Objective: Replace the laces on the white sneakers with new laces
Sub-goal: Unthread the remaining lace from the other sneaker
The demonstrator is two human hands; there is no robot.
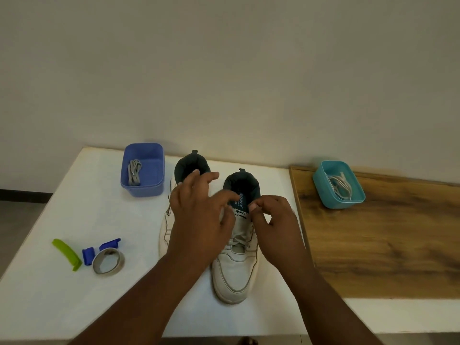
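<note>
From my remote position, the left sneaker (167,227) is largely hidden behind the left hand (199,220); I see only its dark collar and a strip of white side panel. The left hand hovers over the pair with fingers spread and loosely bent, and I cannot tell whether it holds anything. The right hand (272,220) sits at the top eyelets of the right sneaker (236,270), thumb and forefinger pressed together in a pinch; the lace (240,241) end itself is too small to confirm between them. Both sneakers stand side by side on the white table (74,295), toes toward me, the right one still partly laced across the lower eyelets. A purple-blue tub (143,170) stands left of the shoes and contains a bundled grey lace (134,171). A teal tub (338,185) rests on the wooden board (385,240) to the right and contains a loose white lace (339,186). Near the left table edge lie a green clip (67,253), blue clips (88,255) and a roll of tape (108,261), touching one another. Both forearms are cut off by the lower frame edge.
</note>
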